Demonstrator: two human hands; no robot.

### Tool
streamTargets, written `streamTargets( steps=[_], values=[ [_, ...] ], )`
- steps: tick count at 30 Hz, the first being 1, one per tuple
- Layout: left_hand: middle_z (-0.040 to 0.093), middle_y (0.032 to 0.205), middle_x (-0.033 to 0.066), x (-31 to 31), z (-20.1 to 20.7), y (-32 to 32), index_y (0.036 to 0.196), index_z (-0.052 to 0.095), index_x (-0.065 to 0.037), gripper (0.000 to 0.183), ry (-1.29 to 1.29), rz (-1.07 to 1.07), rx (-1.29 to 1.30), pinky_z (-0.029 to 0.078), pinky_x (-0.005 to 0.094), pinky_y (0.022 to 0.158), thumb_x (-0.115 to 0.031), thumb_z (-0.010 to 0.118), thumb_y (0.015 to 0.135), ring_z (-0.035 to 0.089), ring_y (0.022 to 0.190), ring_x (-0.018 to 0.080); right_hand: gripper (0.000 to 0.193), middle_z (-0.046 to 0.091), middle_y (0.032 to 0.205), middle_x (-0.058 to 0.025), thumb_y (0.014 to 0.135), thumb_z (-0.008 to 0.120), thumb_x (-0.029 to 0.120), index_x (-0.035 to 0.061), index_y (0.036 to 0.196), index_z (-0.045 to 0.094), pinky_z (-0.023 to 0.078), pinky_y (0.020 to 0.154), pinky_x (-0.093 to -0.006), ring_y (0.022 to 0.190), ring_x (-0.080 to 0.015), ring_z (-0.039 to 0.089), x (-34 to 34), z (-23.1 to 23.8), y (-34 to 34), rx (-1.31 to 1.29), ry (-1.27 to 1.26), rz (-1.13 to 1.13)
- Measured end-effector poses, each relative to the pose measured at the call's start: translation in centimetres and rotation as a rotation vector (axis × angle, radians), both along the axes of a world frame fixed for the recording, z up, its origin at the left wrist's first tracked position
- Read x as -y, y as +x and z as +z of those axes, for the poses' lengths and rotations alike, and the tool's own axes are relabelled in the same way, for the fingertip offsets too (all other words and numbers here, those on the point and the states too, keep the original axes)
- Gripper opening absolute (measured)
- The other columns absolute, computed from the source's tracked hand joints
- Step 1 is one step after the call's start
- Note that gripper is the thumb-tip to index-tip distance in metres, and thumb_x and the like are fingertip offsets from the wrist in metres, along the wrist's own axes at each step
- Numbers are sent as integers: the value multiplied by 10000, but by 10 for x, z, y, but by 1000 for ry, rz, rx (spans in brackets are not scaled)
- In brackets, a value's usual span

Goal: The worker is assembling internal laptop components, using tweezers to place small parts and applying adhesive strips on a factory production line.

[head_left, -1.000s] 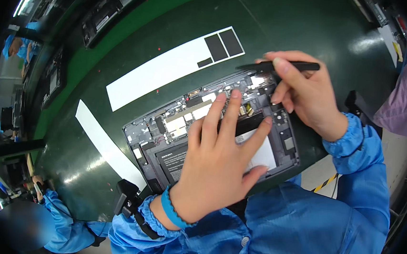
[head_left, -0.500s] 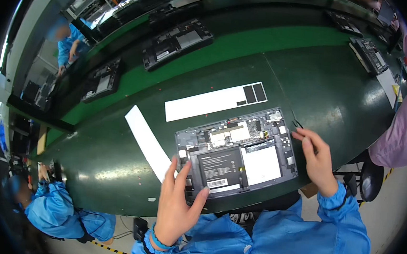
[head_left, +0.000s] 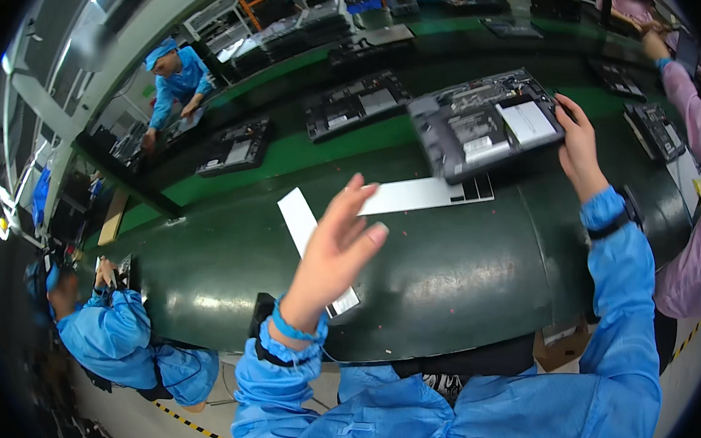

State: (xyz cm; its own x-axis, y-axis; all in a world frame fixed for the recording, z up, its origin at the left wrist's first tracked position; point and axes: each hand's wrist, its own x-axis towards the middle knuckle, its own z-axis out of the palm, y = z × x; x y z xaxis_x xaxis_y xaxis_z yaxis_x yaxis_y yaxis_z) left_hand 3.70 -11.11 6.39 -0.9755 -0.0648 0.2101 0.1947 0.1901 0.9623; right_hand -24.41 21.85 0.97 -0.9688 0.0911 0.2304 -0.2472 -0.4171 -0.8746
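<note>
An opened laptop base (head_left: 479, 129), with its battery and circuit board showing, is tilted at the far side of the table. My right hand (head_left: 578, 146) grips its right edge, and a thin dark tool (head_left: 569, 111) shows by those fingers. The laptop's left side is free of my left hand (head_left: 336, 251), which hangs open over the table with fingers apart. Partly behind my left hand lies a narrow white strip (head_left: 295, 213). A wider white strip (head_left: 410, 196) with black patches at its right end rests just below the laptop base, partly covered by it.
Beyond the green table (head_left: 444, 284) runs a belt (head_left: 278, 143) bearing more opened laptop bases (head_left: 359, 104) (head_left: 237, 146). Another opened laptop base (head_left: 654, 132) is at the right, near a person in pink (head_left: 683, 278). People in blue work at the left (head_left: 107, 323) and far left (head_left: 182, 82).
The laptop base has been lifted off the near part of the table and carried away from me in my right hand. My left hand has come off its left side and risen. The view has shifted.
</note>
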Motion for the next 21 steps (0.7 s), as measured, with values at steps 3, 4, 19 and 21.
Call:
streamTargets(
  steps=[3, 4, 19, 21],
  values=[
    [490, 1395, 117, 34, 14, -23, 1326, 520, -11, 424, 0, 134, 74, 354, 340, 1068, -181, 576, 942, 459, 1302, 218, 261, 649, 1069, -73, 962, 564, 102, 16, 1205, 608, 478, 863, -283, 1004, -182, 603, -18, -56, -117, -90, 207, -114],
    [550, 1331, 98, 49, 12, -35, 1294, 550, -17, 393, -46, 164, 104, 377, 329, 1041, -204, 569, 949, 495, 1260, 198, 276, 661, 1078, -77, 958, 582, 143, 32, 1209, 610, 474, 883, -300, 1026, -213, 612, -24, -73, -146, -172, 421, -196],
    [415, 1072, 131, 209, -80, -261, 1213, 481, -71, 674, 193, 708, 723, 481, 418, 793, -410, 817, 737, 470, 941, 272, 196, 634, 975, -125, 833, 640, 111, 55, 1017, 603, 469, 870, -421, 994, -321, 582, 16, -55, 36, -651, 1234, -27],
    [498, 940, 98, 210, -79, -281, 1085, 562, -80, 472, 184, 830, 800, 498, 424, 779, -362, 786, 780, 500, 820, 258, 190, 637, 977, -125, 841, 635, 115, 54, 1019, 603, 469, 875, -421, 998, -321, 581, 15, -55, 42, -621, 1246, -38]
  ],
)
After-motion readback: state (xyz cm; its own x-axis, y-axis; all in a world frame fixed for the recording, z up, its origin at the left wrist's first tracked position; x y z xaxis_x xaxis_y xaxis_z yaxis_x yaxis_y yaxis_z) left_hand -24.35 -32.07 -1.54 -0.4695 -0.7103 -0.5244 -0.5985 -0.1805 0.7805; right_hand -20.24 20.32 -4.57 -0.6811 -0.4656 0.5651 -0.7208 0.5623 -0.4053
